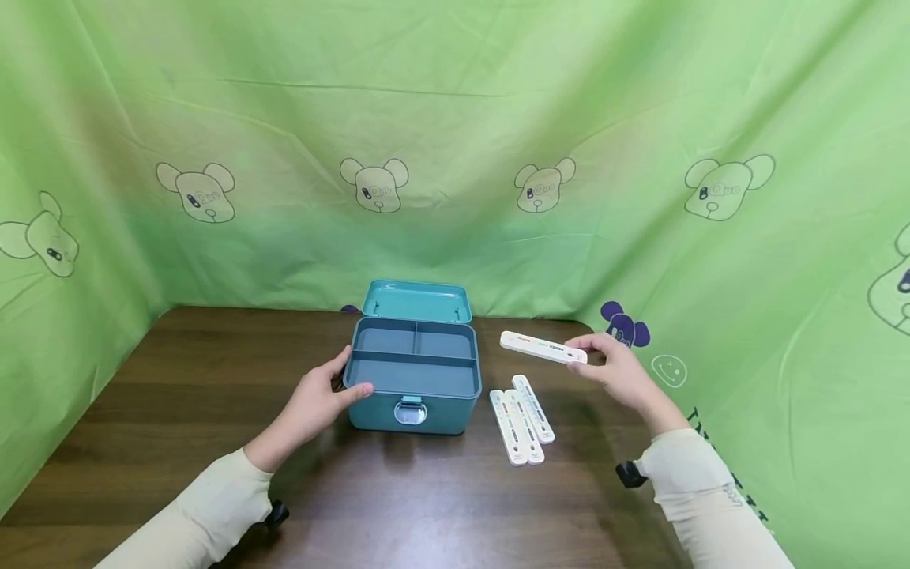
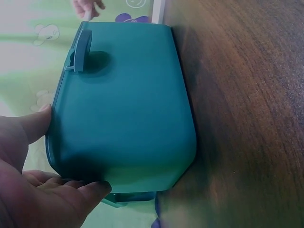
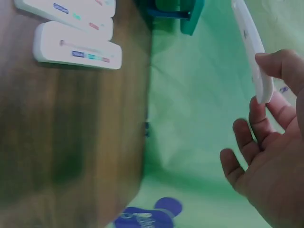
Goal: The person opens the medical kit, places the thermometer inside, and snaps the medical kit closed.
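Observation:
A teal storage box [image 1: 412, 415] stands on the table with its lid [image 1: 418, 302] raised at the back. Its blue-grey inner tray [image 1: 412, 375] has two small compartments behind one long front one. My left hand [image 1: 323, 391] grips the box's left front corner, thumb at the front rim and fingers along the side wall. In the left wrist view the box's front [image 2: 123, 104] and clasp [image 2: 83, 50] show. To the right of the box, above the table, my right hand [image 1: 611, 367] pinches one end of a slim white plastic case [image 1: 540, 348] with small coloured print.
Several similar white cases [image 1: 515, 427] lie side by side on the table, right of the box. A brown wooden table [image 1: 213, 395] carries everything. Green cloth [image 1: 455, 118] with bear prints hangs behind and at both sides.

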Demonstrator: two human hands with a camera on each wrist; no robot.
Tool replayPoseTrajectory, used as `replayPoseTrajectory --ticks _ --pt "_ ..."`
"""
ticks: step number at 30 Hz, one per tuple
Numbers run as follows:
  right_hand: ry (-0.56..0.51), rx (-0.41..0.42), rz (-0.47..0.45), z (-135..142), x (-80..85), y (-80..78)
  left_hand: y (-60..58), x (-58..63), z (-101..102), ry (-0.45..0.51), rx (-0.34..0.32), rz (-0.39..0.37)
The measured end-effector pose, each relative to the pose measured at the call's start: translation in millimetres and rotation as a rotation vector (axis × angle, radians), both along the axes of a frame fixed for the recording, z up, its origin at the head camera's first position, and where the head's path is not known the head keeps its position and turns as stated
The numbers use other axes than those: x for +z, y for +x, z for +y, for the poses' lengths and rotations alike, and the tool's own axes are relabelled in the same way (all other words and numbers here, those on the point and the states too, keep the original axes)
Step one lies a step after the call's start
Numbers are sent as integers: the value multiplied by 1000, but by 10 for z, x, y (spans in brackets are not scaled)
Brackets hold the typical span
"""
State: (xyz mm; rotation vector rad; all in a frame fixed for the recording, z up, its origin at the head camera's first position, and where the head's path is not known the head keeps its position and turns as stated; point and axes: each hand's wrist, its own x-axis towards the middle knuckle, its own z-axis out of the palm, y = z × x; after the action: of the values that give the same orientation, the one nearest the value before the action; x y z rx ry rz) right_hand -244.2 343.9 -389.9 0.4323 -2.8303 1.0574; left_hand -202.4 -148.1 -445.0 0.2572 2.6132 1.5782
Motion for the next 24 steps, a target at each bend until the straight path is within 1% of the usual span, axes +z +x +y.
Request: replayPoseTrajectory --ticks 5,9,16,21,24 --pt "30 60 37 -150 174 -66 -4 14 -7 -2 -2 -4" --pt "51 107 47 -285 265 -72 -17 14 -10 -4 -4 -7" --pt "132 197 27 -540 352 -66 -38 20 -12 -10 -1 -11" --pt "189 275 38 -721 398 -81 -28 31 -10 -20 4 -17" --pt "199 319 38 -813 424 -100 -20 36 -5 -19 5 -21"
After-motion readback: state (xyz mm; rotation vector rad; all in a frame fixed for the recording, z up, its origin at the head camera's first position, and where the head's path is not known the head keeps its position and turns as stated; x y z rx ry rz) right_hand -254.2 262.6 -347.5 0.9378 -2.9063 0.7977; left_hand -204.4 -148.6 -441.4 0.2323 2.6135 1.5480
